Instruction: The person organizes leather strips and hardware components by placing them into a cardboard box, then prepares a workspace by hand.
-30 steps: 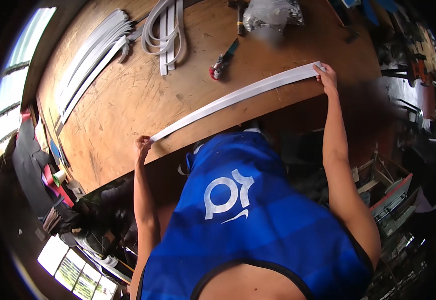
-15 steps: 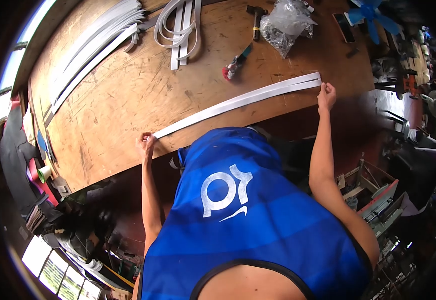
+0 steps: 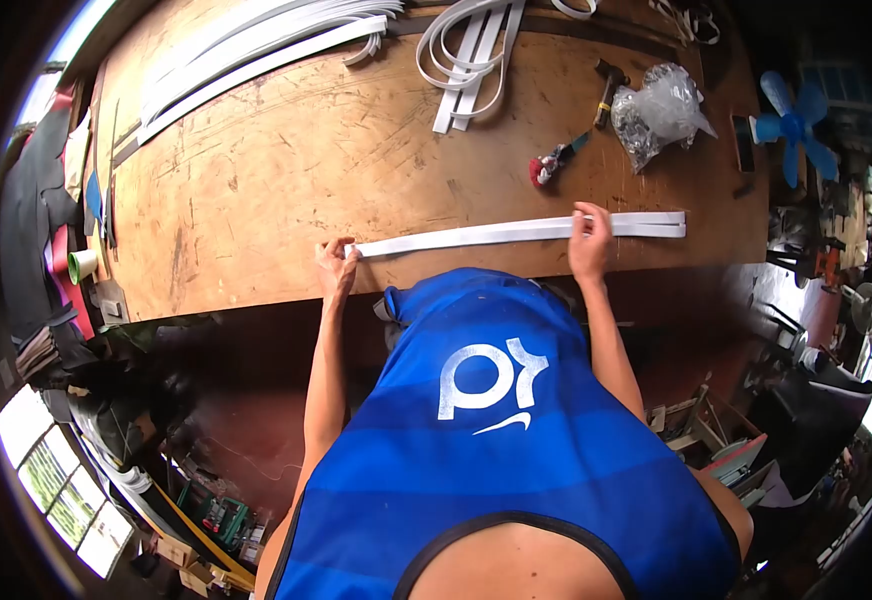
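Observation:
A long white strip point(image 3: 476, 236) lies near the front edge of the wooden table point(image 3: 256, 200), with two bands side by side at its right end. My left hand point(image 3: 338, 262) pinches the strip's left end between closed fingers. Further right, my right hand point(image 3: 591, 238) rests on the strip short of its right end, fingers bent together over it. The strip's right end lies free on the wood beyond that hand.
White strips point(image 3: 246, 60) lie in a bundle at the back left, looped ones point(image 3: 466, 65) beside them. A red-handled tool point(image 3: 546, 168), a hammer point(image 3: 608, 92), a plastic bag point(image 3: 661, 115), a phone point(image 3: 744, 145) and a blue fan point(image 3: 794, 128) are at the right.
My right hand has moved left along the strip, away from its right end. The view has shifted. My left hand is still at the left end.

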Demonstrator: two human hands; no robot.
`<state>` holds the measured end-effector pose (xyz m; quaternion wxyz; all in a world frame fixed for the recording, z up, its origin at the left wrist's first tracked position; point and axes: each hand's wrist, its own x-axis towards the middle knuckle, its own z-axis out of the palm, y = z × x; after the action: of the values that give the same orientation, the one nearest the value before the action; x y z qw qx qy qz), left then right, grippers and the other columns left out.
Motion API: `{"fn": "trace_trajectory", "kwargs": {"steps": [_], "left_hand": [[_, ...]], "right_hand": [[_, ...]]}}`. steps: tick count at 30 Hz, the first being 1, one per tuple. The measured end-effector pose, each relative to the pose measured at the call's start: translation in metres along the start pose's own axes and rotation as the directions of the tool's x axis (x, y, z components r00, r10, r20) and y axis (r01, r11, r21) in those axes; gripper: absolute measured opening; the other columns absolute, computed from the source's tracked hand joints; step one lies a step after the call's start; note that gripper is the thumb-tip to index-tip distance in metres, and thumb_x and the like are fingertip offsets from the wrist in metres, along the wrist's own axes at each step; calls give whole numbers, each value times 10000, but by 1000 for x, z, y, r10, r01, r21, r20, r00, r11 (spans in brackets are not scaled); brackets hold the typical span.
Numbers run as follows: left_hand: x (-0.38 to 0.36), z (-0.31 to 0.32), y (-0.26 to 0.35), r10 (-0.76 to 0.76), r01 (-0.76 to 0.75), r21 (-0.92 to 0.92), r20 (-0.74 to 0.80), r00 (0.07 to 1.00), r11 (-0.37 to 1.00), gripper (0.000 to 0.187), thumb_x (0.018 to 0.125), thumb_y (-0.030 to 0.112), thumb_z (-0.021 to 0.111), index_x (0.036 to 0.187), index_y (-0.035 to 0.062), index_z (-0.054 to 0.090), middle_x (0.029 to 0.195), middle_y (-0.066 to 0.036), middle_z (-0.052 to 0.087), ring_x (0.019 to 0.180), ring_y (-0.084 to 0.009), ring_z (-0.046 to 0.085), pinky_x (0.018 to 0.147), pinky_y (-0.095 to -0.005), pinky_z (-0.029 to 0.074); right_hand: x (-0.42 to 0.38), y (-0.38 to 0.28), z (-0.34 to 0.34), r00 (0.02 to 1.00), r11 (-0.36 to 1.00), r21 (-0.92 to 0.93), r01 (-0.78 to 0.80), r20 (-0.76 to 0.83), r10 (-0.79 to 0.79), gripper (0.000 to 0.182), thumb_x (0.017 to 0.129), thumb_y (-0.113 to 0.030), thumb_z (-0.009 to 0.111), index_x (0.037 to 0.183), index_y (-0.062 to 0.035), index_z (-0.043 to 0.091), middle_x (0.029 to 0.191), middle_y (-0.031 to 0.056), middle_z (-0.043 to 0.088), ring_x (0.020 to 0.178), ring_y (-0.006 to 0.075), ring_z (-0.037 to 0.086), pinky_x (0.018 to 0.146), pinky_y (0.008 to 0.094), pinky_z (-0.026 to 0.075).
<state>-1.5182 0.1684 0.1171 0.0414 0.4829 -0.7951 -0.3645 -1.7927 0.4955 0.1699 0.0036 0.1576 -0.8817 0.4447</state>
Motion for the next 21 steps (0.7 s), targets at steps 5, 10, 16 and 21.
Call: {"fn": "trace_trajectory", "kwargs": {"steps": [5,10,16,21], "left_hand": [[2,-2,-7,29,-27,-71,23,999,997,304,671,229,700,956,125,677,944,-117,516,811,-230,555,732,-337,466],[0,-12,3,7,-2,-116,49,999,993,313,682,201,697,974,95,658,971,-134,502,896,-278,545,772,-372,464],[-1,-18,5,15,-22,-116,-54,998,993,299,722,186,691,1005,103,646,1015,-137,535,954,-291,529,825,-378,440],[0,-32,18,-59,7,-301,-165,985,954,225,787,187,657,992,96,650,1058,-88,548,949,-206,543,733,-301,464]], "right_hand": [[33,-55,66,965,984,114,136,211,-157,111,826,-67,576,928,-46,615,899,92,592,681,206,582,621,292,476],[97,-92,135,929,972,67,226,286,-236,112,808,-148,595,877,-62,615,846,93,602,767,256,605,661,354,480],[162,-98,210,878,853,-280,441,331,-345,293,761,-323,648,882,-59,617,975,104,561,939,293,521,844,423,393],[185,-98,230,833,688,-499,527,465,-300,388,739,-410,673,884,-54,624,1024,107,526,1014,277,473,883,439,338]]}}
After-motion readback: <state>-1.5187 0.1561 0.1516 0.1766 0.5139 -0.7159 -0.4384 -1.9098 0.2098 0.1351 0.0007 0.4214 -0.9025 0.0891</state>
